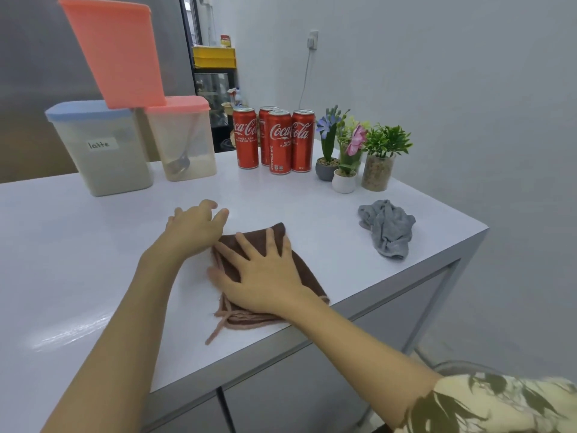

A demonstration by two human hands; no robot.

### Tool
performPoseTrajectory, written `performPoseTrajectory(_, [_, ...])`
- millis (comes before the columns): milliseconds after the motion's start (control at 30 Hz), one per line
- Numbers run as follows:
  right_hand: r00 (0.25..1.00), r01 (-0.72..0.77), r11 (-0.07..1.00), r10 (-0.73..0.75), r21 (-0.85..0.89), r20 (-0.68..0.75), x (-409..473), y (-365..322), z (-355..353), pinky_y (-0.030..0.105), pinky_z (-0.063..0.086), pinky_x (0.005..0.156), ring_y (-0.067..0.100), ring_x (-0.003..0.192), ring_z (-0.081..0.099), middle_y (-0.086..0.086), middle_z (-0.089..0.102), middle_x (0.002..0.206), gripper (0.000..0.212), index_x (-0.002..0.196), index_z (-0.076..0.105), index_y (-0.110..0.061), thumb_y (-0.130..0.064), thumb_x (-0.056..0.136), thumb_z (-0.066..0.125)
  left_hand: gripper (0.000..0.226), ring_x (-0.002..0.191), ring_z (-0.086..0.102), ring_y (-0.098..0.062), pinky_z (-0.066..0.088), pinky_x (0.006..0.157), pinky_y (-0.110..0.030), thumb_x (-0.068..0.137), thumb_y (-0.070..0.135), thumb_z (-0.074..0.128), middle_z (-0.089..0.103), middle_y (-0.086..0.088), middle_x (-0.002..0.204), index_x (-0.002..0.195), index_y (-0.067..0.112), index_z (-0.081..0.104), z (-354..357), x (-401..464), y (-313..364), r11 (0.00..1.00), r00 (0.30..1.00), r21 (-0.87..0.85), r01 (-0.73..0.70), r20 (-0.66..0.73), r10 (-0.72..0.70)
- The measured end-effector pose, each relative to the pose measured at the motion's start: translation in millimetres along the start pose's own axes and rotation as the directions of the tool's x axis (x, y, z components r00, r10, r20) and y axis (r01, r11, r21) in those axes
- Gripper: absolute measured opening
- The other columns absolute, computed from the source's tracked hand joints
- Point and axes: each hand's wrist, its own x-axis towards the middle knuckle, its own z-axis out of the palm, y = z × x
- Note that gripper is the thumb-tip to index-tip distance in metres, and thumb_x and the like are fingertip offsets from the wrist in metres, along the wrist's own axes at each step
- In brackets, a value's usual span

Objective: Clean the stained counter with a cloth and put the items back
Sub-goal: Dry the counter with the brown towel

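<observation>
A brown cloth [307, 275] lies folded flat on the white counter [93, 260], near its front edge. My right hand [265, 276] presses down on the cloth with its fingers spread and straight. My left hand [195, 228] rests at the cloth's far left corner, fingers loosely bent, and I cannot tell whether it pinches the edge. A crumpled grey cloth [387, 228] sits apart on the counter to the right.
At the back stand several red cola cans [279, 142], three small potted plants [352, 151], a blue-lidded container labelled latte [100, 148], a pink-lidded container with a spoon inside [184, 139], and a pink container [115, 51] stacked on both. The counter ends at the right corner [480, 228].
</observation>
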Motion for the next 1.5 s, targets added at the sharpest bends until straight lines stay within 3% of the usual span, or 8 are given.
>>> performPoseTrajectory(200, [0.998, 0.063, 0.998, -0.063, -0.01, 0.015, 16.0, -1.4, -1.7, 0.051, -0.011, 0.115, 0.031, 0.145, -0.01, -0.009, 0.002, 0.159, 0.057, 0.146, 0.008, -0.047, -0.061, 0.093, 0.022, 0.049, 0.136, 0.029, -0.034, 0.027, 0.111, -0.047, 0.1, 0.039, 0.029, 0.041, -0.016, 0.143, 0.143, 0.016, 0.032, -1.2, -1.8, -19.1, 0.999, 0.999, -0.022, 0.049, -0.004, -0.049])
performPoseTrajectory(367, [0.998, -0.044, 0.999, 0.044, -0.001, -0.047, 1.9, 44.6, -11.6, 0.042, -0.003, 0.118, 0.019, 0.147, -0.003, -0.012, 0.004, 0.159, 0.053, 0.149, 0.01, -0.041, -0.051, 0.097, 0.02, 0.049, 0.138, 0.025, -0.032, 0.024, 0.112, -0.044, 0.101, 0.039, 0.027, 0.042, -0.013, 0.142, 0.144, 0.017, 0.03, -3.1, 0.2, -19.4, 0.998, 0.997, -0.03, 0.059, 0.045, -0.058])
performPoseTrajectory(533, [0.972, -0.226, 0.974, 0.227, 0.013, -0.056, 29.7, 87.8, -25.7, 0.043, -0.003, 0.118, 0.021, 0.147, -0.001, -0.009, 0.004, 0.159, 0.052, 0.149, 0.009, -0.039, -0.047, 0.098, 0.016, 0.048, 0.14, 0.02, -0.029, 0.019, 0.113, -0.042, 0.102, 0.038, 0.026, 0.045, -0.012, 0.138, 0.145, 0.017, 0.029, -15.7, 7.0, -18.2, 0.998, 0.998, -0.017, 0.063, 0.025, -0.062])
performPoseTrajectory(867, [0.958, -0.275, 0.96, 0.278, 0.042, -0.074, 124.6, 86.7, -26.8, 0.046, -0.008, 0.117, 0.027, 0.146, -0.004, -0.004, 0.004, 0.159, 0.053, 0.151, 0.009, -0.033, -0.042, 0.099, 0.012, 0.052, 0.138, 0.024, -0.03, 0.019, 0.114, -0.045, 0.101, 0.038, 0.027, 0.039, -0.012, 0.143, 0.146, 0.012, 0.023, -21.9, 40.2, -48.0, 0.987, 0.988, 0.055, 0.15, -0.037, -0.148])
performPoseTrajectory(1000, [0.953, -0.287, 0.957, 0.29, 0.039, -0.084, 158.0, 79.9, -25.8, 0.047, -0.01, 0.116, 0.03, 0.146, -0.004, -0.002, 0.004, 0.16, 0.052, 0.151, 0.008, -0.032, -0.04, 0.099, 0.012, 0.051, 0.142, 0.016, -0.028, 0.014, 0.116, -0.046, 0.101, 0.038, 0.026, 0.042, -0.01, 0.142, 0.145, 0.013, 0.024, -14.5, 51.3, -62.4, 0.978, 0.984, 0.101, 0.18, -0.028, -0.178])
performPoseTrajectory(1200, [0.973, -0.216, 0.976, 0.216, 0.013, -0.082, 203.0, 38.7, -18.8, 0.049, -0.01, 0.115, 0.033, 0.145, -0.003, 0.001, 0.005, 0.16, 0.052, 0.15, 0.01, -0.033, -0.041, 0.099, 0.011, 0.051, 0.145, 0.004, -0.03, 0.006, 0.117, -0.045, 0.102, 0.035, 0.021, 0.024, -0.004, 0.154, 0.147, 0.012, 0.021, -13.3, 53.4, -71.5, 0.967, 0.979, 0.177, 0.186, -0.119, -0.166])
performPoseTrajectory(1367, [1.0, 0.025, 0.999, -0.024, 0.021, -0.019, 196.6, 8.9, -9.1, 0.047, -0.01, 0.116, 0.029, 0.146, -0.004, 0.0, 0.004, 0.16, 0.055, 0.15, 0.011, -0.033, -0.049, 0.097, 0.015, 0.049, 0.146, 0.002, -0.031, 0.006, 0.118, -0.046, 0.102, 0.032, 0.02, 0.024, -0.006, 0.154, 0.147, 0.011, 0.021, -12.0, 56.9, -70.4, 0.959, 0.971, 0.197, 0.206, -0.159, -0.176])
performPoseTrajectory(1500, [0.993, 0.122, 0.992, -0.122, -0.015, -0.006, 171.3, 9.0, -8.1, 0.052, -0.01, 0.115, 0.031, 0.146, -0.006, 0.002, 0.003, 0.16, 0.06, 0.15, 0.007, -0.034, -0.056, 0.095, 0.018, 0.049, 0.145, 0.004, -0.031, 0.007, 0.117, -0.046, 0.102, 0.032, 0.02, 0.026, -0.006, 0.154, 0.146, 0.011, 0.023, -8.7, 56.3, -69.0, 0.954, 0.976, 0.225, 0.2, -0.136, -0.172])
